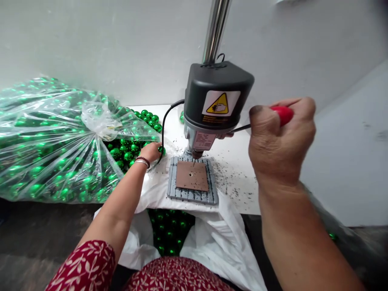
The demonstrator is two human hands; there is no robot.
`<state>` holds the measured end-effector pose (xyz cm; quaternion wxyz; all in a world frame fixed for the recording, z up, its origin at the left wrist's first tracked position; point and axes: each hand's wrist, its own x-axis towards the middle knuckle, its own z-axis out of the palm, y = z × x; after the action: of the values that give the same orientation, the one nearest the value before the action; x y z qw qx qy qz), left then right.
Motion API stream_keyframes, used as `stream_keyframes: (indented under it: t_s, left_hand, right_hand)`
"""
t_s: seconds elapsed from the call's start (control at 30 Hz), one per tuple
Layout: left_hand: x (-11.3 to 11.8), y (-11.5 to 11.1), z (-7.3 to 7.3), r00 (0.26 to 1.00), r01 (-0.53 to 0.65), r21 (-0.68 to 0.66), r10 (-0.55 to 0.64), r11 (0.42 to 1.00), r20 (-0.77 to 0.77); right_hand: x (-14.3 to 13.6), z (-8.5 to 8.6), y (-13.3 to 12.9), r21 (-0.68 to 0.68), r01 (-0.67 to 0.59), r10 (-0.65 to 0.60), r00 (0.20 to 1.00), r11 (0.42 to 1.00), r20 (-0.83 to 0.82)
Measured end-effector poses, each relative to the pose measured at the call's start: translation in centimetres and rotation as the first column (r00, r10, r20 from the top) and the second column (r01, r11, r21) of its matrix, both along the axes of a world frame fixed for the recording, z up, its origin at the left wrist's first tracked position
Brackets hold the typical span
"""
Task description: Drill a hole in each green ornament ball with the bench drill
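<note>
My right hand (281, 141) is wrapped round the red knob (282, 116) on the feed lever of a small bench drill press (216, 99). At the mouth of a clear plastic bag, my left hand (150, 152) has its fingers closed on a shiny green ball (161, 150), partly hidden behind the black cord. Under the drill chuck (197, 154) lies a brown square plate (192, 176) with a small hole in it. That plate rests on the slotted grey base (177, 196); no ball sits on it.
The bulging clear bag (100, 121) of green balls fills the left side. Dark shavings (232, 178) litter the white table (253, 206). A black cord (164, 125) loops beside the drill. Below the table edge, a white sack (218, 238) holds more green balls.
</note>
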<state>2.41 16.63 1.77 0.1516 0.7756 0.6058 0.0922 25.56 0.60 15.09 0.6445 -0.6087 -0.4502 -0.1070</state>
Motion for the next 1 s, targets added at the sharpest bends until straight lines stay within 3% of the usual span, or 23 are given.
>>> stream_keyframes:
  t_s: [0.2, 0.27, 0.33, 0.4, 0.5, 0.57, 0.67, 0.8, 1.0]
  left_hand:
    - [-0.3, -0.9, -0.4, 0.999, -0.012, 0.015, 0.013, 1.0, -0.038]
    - [-1.1, -1.9, 0.0, 0.997, -0.07, 0.074, 0.067, 0.995, 0.041]
    - [-1.9, -3.3, 0.6, 0.968, -0.142, 0.115, 0.114, 0.983, 0.225]
    - [-2.5, -5.2, 0.8, 0.889, -0.156, 0.079, 0.105, 0.985, 0.446]
    - [-2.2, -8.2, 0.4, 0.735, -0.006, -0.019, 0.017, 1.0, 0.678]
    - [-1.2, -9.9, -0.4, 0.645, 0.083, -0.063, -0.005, 0.995, 0.764]
    - [1.0, -11.5, -1.2, 0.584, 0.175, -0.108, -0.015, 0.979, 0.812]
    - [3.5, -11.9, -1.3, 0.59, 0.188, -0.178, 0.034, 0.966, 0.807]
    - [5.3, -11.4, -1.4, 0.673, 0.12, -0.27, 0.122, 0.955, 0.73]
  right_hand:
    - [0.0, -0.3, 0.0, 0.036, -0.021, 0.022, 0.999, 0.999, -0.024]
    - [0.0, -0.4, 0.0, 0.026, -0.014, 0.015, 1.0, 1.0, -0.01]
    - [0.1, -0.5, 0.1, 0.021, -0.009, 0.009, 1.0, 1.0, -0.004]
    - [0.0, -0.5, 0.1, 0.027, -0.013, 0.013, 1.0, 1.0, -0.004]
    - [-0.1, -0.6, 0.2, 0.031, -0.032, 0.032, 0.999, 0.999, -0.001]
    - [-0.1, -0.7, 0.3, 0.031, -0.042, 0.042, 0.999, 0.999, 0.005]
    - [0.0, -0.9, 0.5, 0.043, -0.052, 0.051, 0.998, 0.998, 0.033]
    - [0.4, 0.3, 1.0, -0.002, -0.062, 0.062, 0.997, 0.998, 0.048]
    - [0.1, 3.6, 1.3, -0.2, -0.065, 0.04, 0.991, 0.978, -0.126]
